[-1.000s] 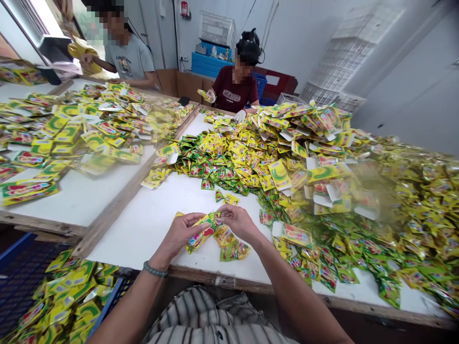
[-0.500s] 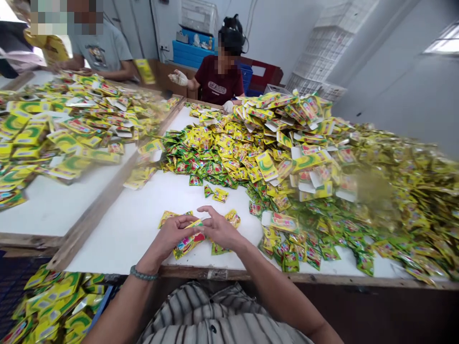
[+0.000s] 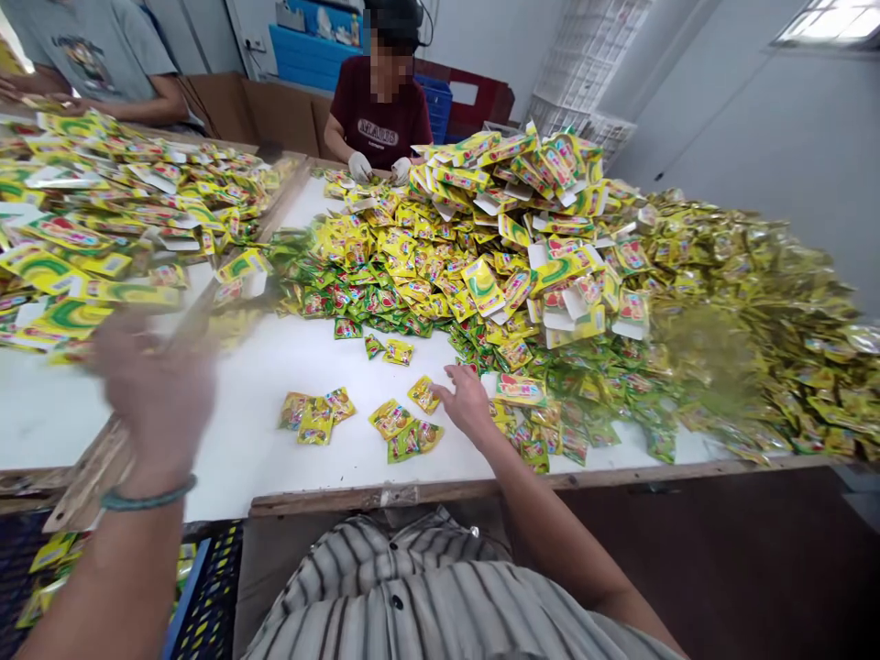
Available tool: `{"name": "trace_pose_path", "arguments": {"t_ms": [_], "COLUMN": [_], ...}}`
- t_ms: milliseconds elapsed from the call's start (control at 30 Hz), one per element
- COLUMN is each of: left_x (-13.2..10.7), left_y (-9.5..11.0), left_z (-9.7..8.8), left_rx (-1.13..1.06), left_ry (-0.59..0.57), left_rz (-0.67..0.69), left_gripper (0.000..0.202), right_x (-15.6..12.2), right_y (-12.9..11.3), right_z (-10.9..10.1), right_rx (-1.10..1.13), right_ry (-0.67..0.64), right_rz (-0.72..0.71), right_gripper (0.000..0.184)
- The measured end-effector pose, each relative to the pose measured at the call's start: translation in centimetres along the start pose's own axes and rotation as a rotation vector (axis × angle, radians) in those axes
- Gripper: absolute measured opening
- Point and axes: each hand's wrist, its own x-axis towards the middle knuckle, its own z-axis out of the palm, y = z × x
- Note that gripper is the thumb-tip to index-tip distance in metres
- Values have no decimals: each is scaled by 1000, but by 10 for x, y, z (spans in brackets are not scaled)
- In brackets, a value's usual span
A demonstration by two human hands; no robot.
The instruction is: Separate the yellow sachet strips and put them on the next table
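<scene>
My left hand (image 3: 155,394) is smeared by motion above the wooden divider (image 3: 89,467), to the left of my work area. Its fingers cannot be made out, nor whether anything is in them. My right hand (image 3: 467,403) is low over the white table (image 3: 240,412), thumb and forefinger apart. A small yellow sachet (image 3: 423,394) lies at its thumb tip; whether they touch is unclear. Left of that are a group of yellow and green sachets (image 3: 391,420) and another small cluster of sachets (image 3: 315,420). A printed carton (image 3: 521,389) lies just right of my right hand.
A large heap of sachets (image 3: 385,266) with flat yellow cartons (image 3: 483,286) on top spreads to the right. More cartons (image 3: 69,234) lie beyond the divider. A gloved co-worker (image 3: 378,128) sits opposite, another person (image 3: 96,64) at far left. A crate (image 3: 189,596) stands below the table edge.
My hands have come apart. The carton they held is no longer visible between them. My left hand has swung left, my right hand slightly right. The view has shifted; the opposite co-worker's hands are together.
</scene>
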Motion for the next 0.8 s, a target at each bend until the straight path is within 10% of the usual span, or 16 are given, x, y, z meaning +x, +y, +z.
{"name": "trace_pose_path", "arguments": {"t_ms": [133, 267, 467, 633, 800], "left_x": [-96, -157, -127, -114, -129], "left_y": [69, 93, 73, 75, 91], "left_z": [36, 62, 80, 84, 77], "left_rx": [-120, -69, -209, -762, -1075], "left_ry": [-758, -936, -861, -960, -958], "left_rz": [520, 778, 194, -390, -630], "left_gripper": [22, 18, 26, 39, 49], "right_x": [-5, -5, -1, -3, -15], "right_y": [2, 11, 19, -2, -29], "right_z": [16, 22, 25, 9, 4], "right_rx": [-117, 61, 521, 1030, 1185], "right_ry": [-101, -84, -1, -108, -200], "right_rz": [-14, 117, 134, 215, 240], "right_gripper": [22, 21, 25, 30, 29]}}
